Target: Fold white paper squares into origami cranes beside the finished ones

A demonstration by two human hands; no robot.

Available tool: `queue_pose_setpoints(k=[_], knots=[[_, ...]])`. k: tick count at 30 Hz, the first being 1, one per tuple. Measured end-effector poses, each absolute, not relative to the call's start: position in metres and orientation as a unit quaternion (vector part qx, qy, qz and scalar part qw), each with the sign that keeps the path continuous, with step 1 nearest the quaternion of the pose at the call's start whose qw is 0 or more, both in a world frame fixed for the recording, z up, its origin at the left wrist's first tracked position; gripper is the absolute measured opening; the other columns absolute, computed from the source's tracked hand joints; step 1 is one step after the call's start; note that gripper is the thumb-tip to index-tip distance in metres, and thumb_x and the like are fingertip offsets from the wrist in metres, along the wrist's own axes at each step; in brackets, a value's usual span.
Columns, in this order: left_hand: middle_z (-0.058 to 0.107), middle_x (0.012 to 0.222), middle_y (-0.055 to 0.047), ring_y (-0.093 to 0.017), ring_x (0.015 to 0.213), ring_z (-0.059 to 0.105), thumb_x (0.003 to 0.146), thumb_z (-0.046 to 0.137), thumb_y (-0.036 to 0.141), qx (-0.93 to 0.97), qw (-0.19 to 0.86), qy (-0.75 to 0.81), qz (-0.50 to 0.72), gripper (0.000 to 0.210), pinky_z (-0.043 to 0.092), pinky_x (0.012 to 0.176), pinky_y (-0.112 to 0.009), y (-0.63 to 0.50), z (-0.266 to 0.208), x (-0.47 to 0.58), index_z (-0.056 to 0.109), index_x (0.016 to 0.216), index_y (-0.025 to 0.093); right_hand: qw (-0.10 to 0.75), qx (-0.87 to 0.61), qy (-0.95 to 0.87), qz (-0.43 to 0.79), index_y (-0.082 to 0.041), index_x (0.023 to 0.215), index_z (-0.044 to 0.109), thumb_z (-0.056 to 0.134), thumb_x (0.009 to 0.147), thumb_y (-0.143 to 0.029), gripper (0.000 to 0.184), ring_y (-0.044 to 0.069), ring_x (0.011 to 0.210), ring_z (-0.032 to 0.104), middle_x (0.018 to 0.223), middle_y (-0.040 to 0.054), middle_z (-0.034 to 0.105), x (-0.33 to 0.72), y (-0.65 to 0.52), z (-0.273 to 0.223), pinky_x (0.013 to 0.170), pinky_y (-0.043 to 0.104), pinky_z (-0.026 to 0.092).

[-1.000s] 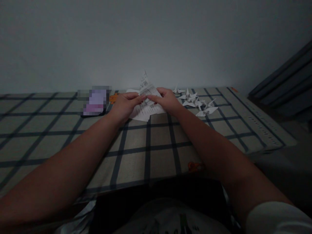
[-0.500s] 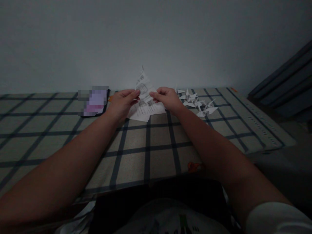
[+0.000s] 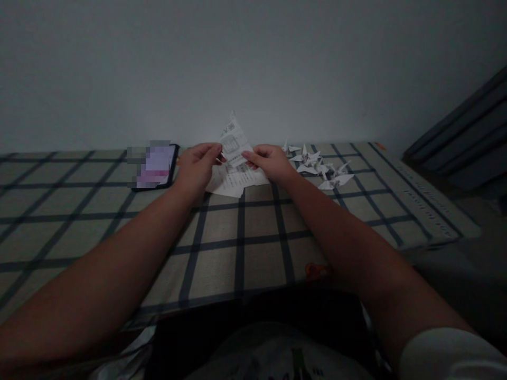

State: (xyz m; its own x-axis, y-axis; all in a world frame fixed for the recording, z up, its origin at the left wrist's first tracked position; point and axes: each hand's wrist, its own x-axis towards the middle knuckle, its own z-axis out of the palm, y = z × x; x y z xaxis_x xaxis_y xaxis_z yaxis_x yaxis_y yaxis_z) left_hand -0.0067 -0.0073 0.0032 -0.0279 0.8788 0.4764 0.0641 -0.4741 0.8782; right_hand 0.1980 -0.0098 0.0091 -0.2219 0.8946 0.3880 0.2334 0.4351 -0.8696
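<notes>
A folded piece of white paper (image 3: 234,141) with black print stands upright in front of me, its pointed top leaning slightly left. My right hand (image 3: 273,162) is closed on it, thumb and fingers pinching the lower right corner. At its left edge my left hand (image 3: 199,164) is also closed in a pinch, with the fingertips partly hidden. Beneath both hands lie printed paper sheets (image 3: 226,184) with a torn-looking front edge. Several folded paper cranes (image 3: 311,160) sit in a cluster to the right of my right hand.
A phone (image 3: 157,166) with a lit, blurred screen lies left of my left hand. Under everything is a checked tablecloth (image 3: 222,253) with dark stripes. The pale wall (image 3: 253,68) rises right behind the table, and a dark curtain-like cloth (image 3: 467,137) hangs at the right.
The held paper has dropped slightly and opened a little more to face me. My left fingertips have shifted slightly left and up along its edge. Phone and cranes stay put.
</notes>
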Motion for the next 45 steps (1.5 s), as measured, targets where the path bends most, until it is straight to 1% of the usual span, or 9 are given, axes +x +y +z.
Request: queue_pose_setpoints(k=[4, 11, 16, 21, 26, 29, 33, 39, 45], knots=[[0.067, 0.074, -0.002, -0.014, 0.069, 0.061, 0.091, 0.061, 0.045, 0.620, 0.360, 0.380, 0.585, 0.029, 0.049, 0.068, -0.026, -0.013, 0.006, -0.003, 0.071, 0.081, 0.020, 0.483, -0.400, -0.686, 0.370, -0.017, 0.071, 0.060, 0.070, 0.084, -0.057, 0.043, 0.010, 0.063, 0.046, 0.066, -0.0029, 0.054, 0.196, -0.011, 0.011, 0.061, 0.025, 0.040], [0.065, 0.069, -0.001, -0.014, 0.069, 0.058, 0.086, 0.070, 0.038, 0.635, 0.306, 0.438, 0.558, 0.025, 0.047, 0.072, -0.027, -0.022, 0.014, 0.000, 0.067, 0.070, 0.019, 0.473, -0.420, -0.685, 0.362, -0.017, 0.071, 0.060, 0.069, 0.087, -0.054, 0.041, 0.011, 0.065, 0.048, 0.068, -0.0017, 0.057, 0.196, -0.015, 0.014, 0.062, 0.025, 0.040], [0.067, 0.071, -0.001, -0.015, 0.069, 0.060, 0.081, 0.075, 0.040, 0.609, 0.297, 0.455, 0.578, 0.020, 0.048, 0.071, -0.029, -0.021, 0.014, -0.001, 0.072, 0.079, 0.020, 0.435, -0.415, -0.737, 0.308, -0.017, 0.073, 0.063, 0.064, 0.090, -0.058, 0.044, 0.012, 0.067, 0.050, 0.067, -0.0011, 0.056, 0.200, -0.006, 0.005, 0.065, 0.026, 0.041], [0.072, 0.078, -0.002, -0.018, 0.076, 0.064, 0.081, 0.076, 0.042, 0.663, 0.204, 0.442, 0.569, 0.020, 0.048, 0.075, -0.030, -0.023, 0.015, -0.005, 0.075, 0.075, 0.022, 0.445, -0.431, -0.765, 0.176, -0.014, 0.123, 0.065, 0.063, 0.092, -0.052, 0.048, 0.021, 0.101, 0.061, 0.115, 0.0128, 0.067, 0.203, 0.001, 0.002, 0.089, 0.035, 0.050], [0.075, 0.085, -0.004, -0.019, 0.076, 0.063, 0.086, 0.071, 0.041, 0.749, 0.101, 0.402, 0.517, 0.020, 0.047, 0.073, -0.031, -0.023, 0.012, -0.009, 0.078, 0.080, 0.023, 0.450, -0.415, -0.790, -0.019, -0.019, 0.158, 0.033, 0.054, 0.097, -0.052, 0.072, 0.035, 0.144, 0.036, 0.158, 0.0198, 0.036, 0.208, -0.008, 0.014, 0.116, 0.058, 0.035], [0.075, 0.086, -0.005, -0.020, 0.075, 0.062, 0.088, 0.068, 0.041, 0.782, 0.062, 0.404, 0.470, 0.020, 0.047, 0.077, -0.033, -0.022, 0.011, -0.009, 0.079, 0.085, 0.024, 0.403, -0.390, -0.824, -0.076, -0.024, 0.150, 0.048, 0.054, 0.097, -0.052, 0.060, 0.037, 0.151, 0.027, 0.162, 0.0139, 0.031, 0.211, -0.015, 0.021, 0.121, 0.062, 0.024], [0.075, 0.088, -0.006, -0.021, 0.075, 0.061, 0.088, 0.068, 0.043, 0.785, 0.050, 0.411, 0.461, 0.021, 0.046, 0.082, -0.035, -0.023, 0.012, -0.008, 0.080, 0.089, 0.026, 0.364, -0.394, -0.839, -0.097, -0.026, 0.130, 0.067, 0.055, 0.098, -0.049, 0.041, 0.035, 0.149, 0.030, 0.159, 0.0093, 0.038, 0.211, -0.017, 0.023, 0.121, 0.060, 0.024], [0.075, 0.088, -0.004, -0.020, 0.074, 0.061, 0.086, 0.069, 0.045, 0.760, 0.072, 0.425, 0.487, 0.021, 0.046, 0.083, -0.035, -0.028, 0.014, -0.007, 0.081, 0.089, 0.028, 0.351, -0.404, -0.840, -0.084, -0.028, 0.127, 0.071, 0.051, 0.101, -0.047, 0.038, 0.032, 0.137, 0.043, 0.143, 0.0109, 0.056, 0.209, -0.020, 0.021, 0.114, 0.055, 0.029], [0.075, 0.087, -0.004, -0.020, 0.076, 0.062, 0.085, 0.072, 0.045, 0.734, 0.096, 0.437, 0.511, 0.020, 0.047, 0.081, -0.033, -0.031, 0.016, -0.005, 0.080, 0.087, 0.027, 0.353, -0.394, -0.845, -0.080, -0.026, 0.133, 0.068, 0.046, 0.102, -0.046, 0.042, 0.029, 0.130, 0.047, 0.137, 0.0117, 0.058, 0.208, -0.019, 0.019, 0.113, 0.050, 0.031]])
